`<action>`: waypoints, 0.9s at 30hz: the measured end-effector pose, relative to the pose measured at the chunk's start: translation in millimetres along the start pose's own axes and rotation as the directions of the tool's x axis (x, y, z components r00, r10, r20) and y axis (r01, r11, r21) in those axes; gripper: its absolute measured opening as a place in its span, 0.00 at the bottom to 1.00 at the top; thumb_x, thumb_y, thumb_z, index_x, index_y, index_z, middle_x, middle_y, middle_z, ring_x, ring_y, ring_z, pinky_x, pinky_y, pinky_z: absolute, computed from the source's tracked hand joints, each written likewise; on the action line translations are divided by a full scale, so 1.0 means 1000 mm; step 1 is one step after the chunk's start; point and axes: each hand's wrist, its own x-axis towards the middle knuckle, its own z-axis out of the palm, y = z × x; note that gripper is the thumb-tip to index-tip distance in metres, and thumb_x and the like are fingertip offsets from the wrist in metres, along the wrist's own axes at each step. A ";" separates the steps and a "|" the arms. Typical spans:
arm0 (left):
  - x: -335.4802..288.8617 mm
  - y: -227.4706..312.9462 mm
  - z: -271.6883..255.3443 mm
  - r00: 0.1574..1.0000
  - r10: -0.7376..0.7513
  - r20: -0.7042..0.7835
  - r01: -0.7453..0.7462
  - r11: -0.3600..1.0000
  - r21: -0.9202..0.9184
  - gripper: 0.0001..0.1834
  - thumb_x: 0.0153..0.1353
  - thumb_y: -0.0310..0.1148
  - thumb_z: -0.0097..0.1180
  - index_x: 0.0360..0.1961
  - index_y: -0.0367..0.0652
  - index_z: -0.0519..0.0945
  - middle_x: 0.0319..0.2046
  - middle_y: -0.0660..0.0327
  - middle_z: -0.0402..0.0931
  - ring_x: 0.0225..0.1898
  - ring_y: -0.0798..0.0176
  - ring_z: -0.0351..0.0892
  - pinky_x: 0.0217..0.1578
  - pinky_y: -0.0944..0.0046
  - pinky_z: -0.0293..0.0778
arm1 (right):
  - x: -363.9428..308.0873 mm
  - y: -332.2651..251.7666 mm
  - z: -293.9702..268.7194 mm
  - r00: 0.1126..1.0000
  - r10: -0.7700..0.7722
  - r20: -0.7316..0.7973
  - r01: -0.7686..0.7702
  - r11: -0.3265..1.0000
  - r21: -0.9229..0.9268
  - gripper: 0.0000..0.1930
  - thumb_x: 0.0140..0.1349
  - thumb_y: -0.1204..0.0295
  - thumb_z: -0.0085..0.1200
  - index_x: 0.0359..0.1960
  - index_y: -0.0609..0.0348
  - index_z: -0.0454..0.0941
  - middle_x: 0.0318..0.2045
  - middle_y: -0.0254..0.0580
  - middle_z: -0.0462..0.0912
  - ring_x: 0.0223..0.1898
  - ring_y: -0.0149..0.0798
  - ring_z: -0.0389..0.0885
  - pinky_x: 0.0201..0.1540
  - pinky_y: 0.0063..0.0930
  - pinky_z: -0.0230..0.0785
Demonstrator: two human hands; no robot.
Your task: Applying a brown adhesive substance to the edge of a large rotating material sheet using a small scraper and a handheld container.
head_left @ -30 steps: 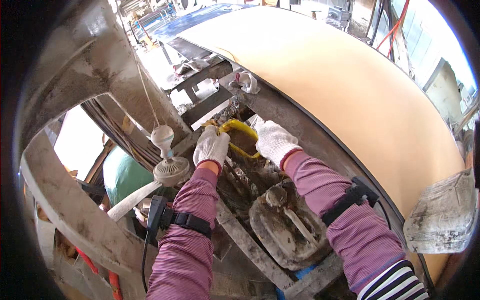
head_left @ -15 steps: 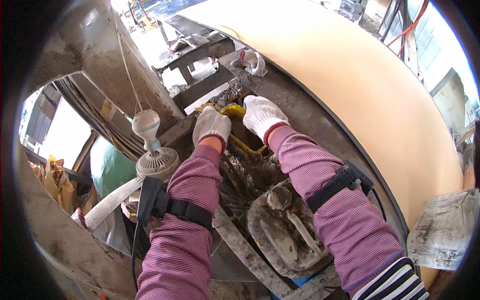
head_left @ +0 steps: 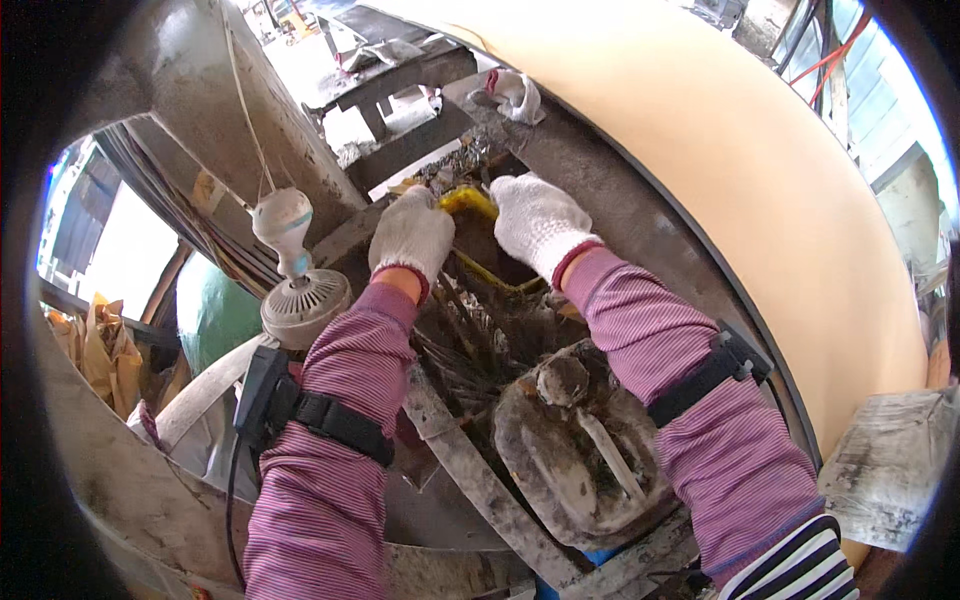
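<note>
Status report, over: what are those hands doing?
Gloved left hand and gloved right hand curled at yellow rim. Rim partly hidden. Grimy jerrycan closer in.

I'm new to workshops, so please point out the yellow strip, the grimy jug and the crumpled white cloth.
Yellow strip (head_left: 468, 200), head view: upper stretch.
Grimy jug (head_left: 610, 456), head view: handle.
Crumpled white cloth (head_left: 516, 96), head view: middle folds.

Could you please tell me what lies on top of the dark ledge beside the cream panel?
A white cloth with red trim lies on the dark ledge; anything there behind the right hand is hidden.
</note>
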 end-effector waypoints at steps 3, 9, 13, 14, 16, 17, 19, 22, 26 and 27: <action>0.018 0.002 -0.001 0.983 0.161 0.086 -0.178 0.945 0.276 0.17 0.63 0.32 0.47 0.45 0.36 0.83 0.50 0.41 0.80 0.55 0.43 0.79 0.56 0.50 0.74 | 0.002 0.000 -0.005 0.991 0.076 0.114 -0.069 0.996 -0.064 0.14 0.66 0.70 0.54 0.52 0.52 0.84 0.52 0.47 0.85 0.55 0.51 0.84 0.54 0.45 0.78; 0.017 0.006 -0.001 0.979 0.198 0.048 -0.204 0.950 0.237 0.18 0.61 0.34 0.49 0.48 0.40 0.84 0.53 0.45 0.80 0.57 0.44 0.78 0.57 0.52 0.73 | -0.004 0.011 -0.006 0.985 0.006 0.175 0.012 0.995 -0.102 0.17 0.69 0.69 0.43 0.58 0.50 0.76 0.62 0.53 0.73 0.60 0.57 0.78 0.58 0.53 0.73; -0.004 0.013 -0.009 1.000 0.002 0.009 -0.001 1.000 -0.029 0.22 0.60 0.32 0.49 0.55 0.47 0.80 0.53 0.44 0.79 0.57 0.43 0.78 0.58 0.50 0.72 | -0.015 0.016 0.005 0.993 -0.098 0.068 0.103 0.993 -0.061 0.16 0.69 0.69 0.42 0.54 0.49 0.77 0.58 0.53 0.76 0.58 0.58 0.78 0.56 0.51 0.75; -0.007 0.015 -0.012 1.000 0.008 0.007 -0.007 0.999 -0.031 0.23 0.60 0.32 0.48 0.57 0.48 0.79 0.54 0.44 0.79 0.57 0.42 0.78 0.58 0.50 0.72 | -0.017 0.017 0.009 0.991 -0.097 0.093 0.104 0.992 -0.074 0.15 0.68 0.69 0.42 0.53 0.50 0.77 0.55 0.53 0.77 0.57 0.57 0.80 0.55 0.50 0.76; -0.011 0.015 -0.015 0.999 0.034 -0.006 -0.034 0.999 -0.041 0.23 0.60 0.32 0.48 0.56 0.47 0.79 0.53 0.43 0.79 0.57 0.42 0.78 0.57 0.49 0.72 | -0.017 0.018 0.016 0.988 -0.096 0.119 0.107 0.990 -0.088 0.15 0.68 0.69 0.42 0.53 0.52 0.77 0.53 0.54 0.79 0.55 0.56 0.81 0.53 0.49 0.77; -0.012 0.015 -0.015 0.999 0.049 0.000 -0.049 0.998 -0.051 0.22 0.59 0.33 0.48 0.56 0.47 0.78 0.53 0.43 0.79 0.56 0.41 0.77 0.57 0.49 0.72 | -0.016 0.019 0.018 0.988 -0.140 0.064 0.148 0.980 -0.135 0.15 0.68 0.69 0.43 0.54 0.49 0.78 0.52 0.50 0.81 0.54 0.57 0.82 0.54 0.50 0.76; -0.012 0.011 -0.014 0.998 0.065 -0.023 -0.066 0.997 -0.049 0.21 0.59 0.33 0.48 0.54 0.46 0.79 0.52 0.43 0.79 0.56 0.41 0.77 0.57 0.48 0.72 | -0.011 0.023 0.019 0.996 -0.079 0.035 0.082 0.994 -0.077 0.16 0.69 0.68 0.43 0.54 0.48 0.78 0.53 0.50 0.83 0.54 0.58 0.82 0.56 0.52 0.75; -0.006 0.007 -0.007 0.988 0.135 -0.072 -0.139 0.989 -0.049 0.18 0.58 0.34 0.49 0.48 0.42 0.80 0.49 0.41 0.80 0.54 0.38 0.78 0.57 0.47 0.72 | -0.002 0.029 0.013 0.997 -0.071 0.015 0.071 0.997 0.034 0.16 0.69 0.68 0.44 0.54 0.53 0.79 0.56 0.55 0.79 0.56 0.60 0.80 0.58 0.52 0.74; 0.013 0.011 -0.003 0.995 0.099 0.014 -0.100 0.988 0.114 0.20 0.60 0.34 0.50 0.51 0.41 0.81 0.51 0.42 0.80 0.56 0.41 0.79 0.57 0.48 0.74 | -0.004 0.038 0.000 0.978 -0.111 0.179 0.126 0.989 -0.076 0.20 0.63 0.66 0.52 0.56 0.56 0.80 0.51 0.55 0.84 0.52 0.56 0.84 0.56 0.46 0.76; 0.017 0.013 -0.002 0.997 0.063 0.052 -0.071 0.978 0.193 0.20 0.61 0.35 0.50 0.53 0.42 0.81 0.52 0.42 0.80 0.57 0.42 0.79 0.57 0.49 0.74 | -0.007 0.038 -0.002 0.973 -0.122 0.195 0.135 0.989 -0.058 0.20 0.63 0.66 0.52 0.56 0.56 0.80 0.51 0.55 0.84 0.52 0.56 0.84 0.56 0.46 0.76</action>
